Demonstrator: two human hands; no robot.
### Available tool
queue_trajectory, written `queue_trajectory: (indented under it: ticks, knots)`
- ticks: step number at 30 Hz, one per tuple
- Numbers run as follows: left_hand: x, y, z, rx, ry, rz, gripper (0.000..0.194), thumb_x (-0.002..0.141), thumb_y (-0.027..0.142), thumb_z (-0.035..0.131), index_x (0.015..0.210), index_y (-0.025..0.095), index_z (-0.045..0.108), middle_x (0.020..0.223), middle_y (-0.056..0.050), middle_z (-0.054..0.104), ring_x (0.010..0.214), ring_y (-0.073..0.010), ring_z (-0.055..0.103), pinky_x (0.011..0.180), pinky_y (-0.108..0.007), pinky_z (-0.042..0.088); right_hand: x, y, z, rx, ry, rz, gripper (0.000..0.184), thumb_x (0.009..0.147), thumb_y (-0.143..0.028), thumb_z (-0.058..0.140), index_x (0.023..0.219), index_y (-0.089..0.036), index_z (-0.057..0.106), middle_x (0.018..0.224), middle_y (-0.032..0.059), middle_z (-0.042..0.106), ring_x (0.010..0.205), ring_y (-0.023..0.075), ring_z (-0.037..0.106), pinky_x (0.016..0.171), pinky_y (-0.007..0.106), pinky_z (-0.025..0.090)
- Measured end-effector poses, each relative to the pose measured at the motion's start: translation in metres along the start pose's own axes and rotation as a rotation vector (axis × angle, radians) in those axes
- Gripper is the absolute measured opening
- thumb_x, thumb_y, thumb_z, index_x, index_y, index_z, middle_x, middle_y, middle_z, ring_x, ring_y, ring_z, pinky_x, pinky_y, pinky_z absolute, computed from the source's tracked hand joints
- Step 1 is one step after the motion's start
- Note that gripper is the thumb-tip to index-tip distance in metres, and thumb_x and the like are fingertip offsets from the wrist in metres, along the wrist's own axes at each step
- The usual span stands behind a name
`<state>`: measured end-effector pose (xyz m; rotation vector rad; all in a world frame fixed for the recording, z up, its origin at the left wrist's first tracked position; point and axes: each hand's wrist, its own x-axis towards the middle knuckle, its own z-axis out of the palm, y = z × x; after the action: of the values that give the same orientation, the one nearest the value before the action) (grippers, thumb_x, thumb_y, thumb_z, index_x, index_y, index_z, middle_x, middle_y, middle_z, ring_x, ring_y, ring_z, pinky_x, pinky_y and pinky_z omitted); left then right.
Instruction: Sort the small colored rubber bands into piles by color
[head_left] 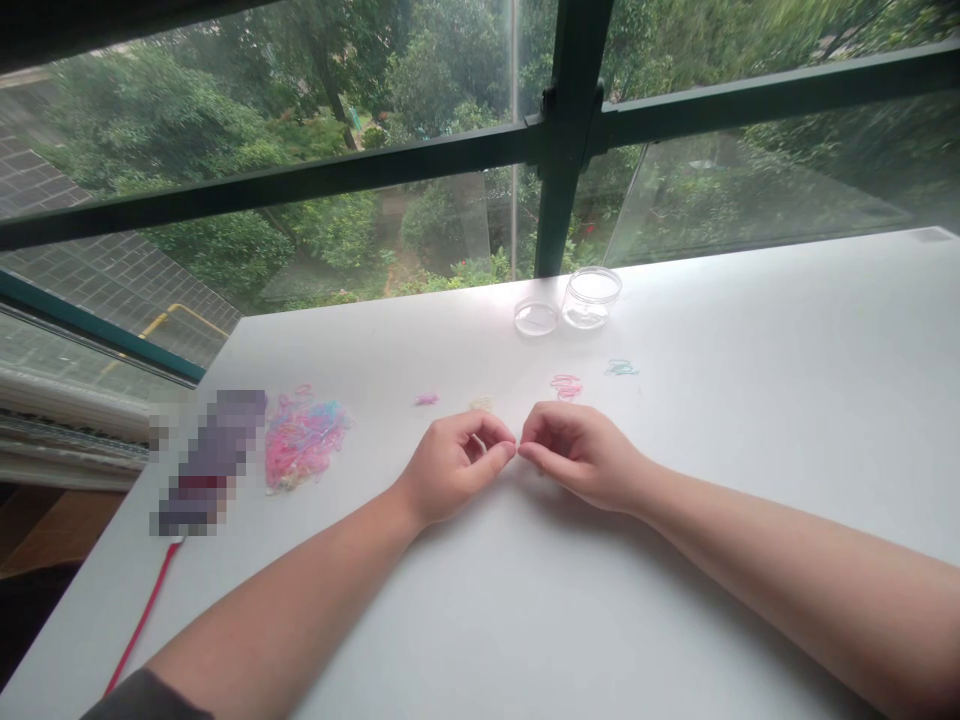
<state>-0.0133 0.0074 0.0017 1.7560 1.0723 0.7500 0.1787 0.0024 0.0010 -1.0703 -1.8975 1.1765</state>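
My left hand point(461, 465) and my right hand point(581, 455) meet fingertip to fingertip over the white table. Both are closed in a pinch, thumb against forefinger. Whatever lies between the fingertips is too small to make out. Just beyond the hands are small groups of loop-like rubber bands: purple ones point(426, 399), pale cream ones point(480, 403) partly behind my left hand, pink ones point(567, 387) and green-blue ones point(622, 368). To the left of my left hand spreads a larger mixed heap of rubber bands point(304, 440), mostly pink with some blue and cream.
At the back edge stand a clear round jar point(591, 300) and a shallow clear lid point(536, 318). On the left lies a blurred-out dark object point(214, 460) with a red cord point(142, 620). Dark-framed windows point(570, 130) border the white table point(465, 640).
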Motion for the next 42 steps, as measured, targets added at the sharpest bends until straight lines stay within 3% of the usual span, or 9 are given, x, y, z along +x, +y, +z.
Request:
queue_trajectory:
  ticks: [14, 25, 42]
  knots:
    - [-0.0005, 0.0005, -0.0004, -0.058, -0.022, -0.017, 0.021, 0.084, 0.033, 0.051, 0.074, 0.014, 0.054, 0.068, -0.001, 0.055, 0.060, -0.0096, 0.047, 0.056, -0.022, 0.037, -0.0006, -0.0010, -0.0004, 0.027, -0.027, -0.003, 0.005, 0.078, -0.013, 0.051, 0.075, -0.017, 0.052, 0.060, -0.0034, 0.048, 0.052, 0.0078, 0.043, 0.048, 0.021, 0.035]
    - [-0.0002, 0.0031, -0.0011, 0.080, -0.057, 0.022, 0.032, 0.090, 0.035, 0.039, 0.067, 0.016, 0.049, 0.063, 0.000, 0.052, 0.059, -0.0105, 0.045, 0.061, -0.024, 0.036, -0.0011, -0.0002, -0.0007, 0.018, -0.035, -0.002, 0.005, 0.080, -0.016, 0.050, 0.075, -0.018, 0.050, 0.062, -0.0019, 0.051, 0.053, 0.0089, 0.044, 0.050, 0.022, 0.037]
    - [0.0001, 0.0007, -0.0025, -0.044, -0.071, -0.003, 0.020, 0.085, 0.032, 0.046, 0.076, 0.016, 0.051, 0.070, -0.002, 0.054, 0.062, -0.0108, 0.046, 0.058, -0.023, 0.037, -0.0006, -0.0013, -0.0007, 0.071, 0.009, 0.030, 0.006, 0.081, -0.016, 0.049, 0.076, -0.018, 0.050, 0.062, -0.0018, 0.051, 0.054, 0.0098, 0.047, 0.052, 0.023, 0.037]
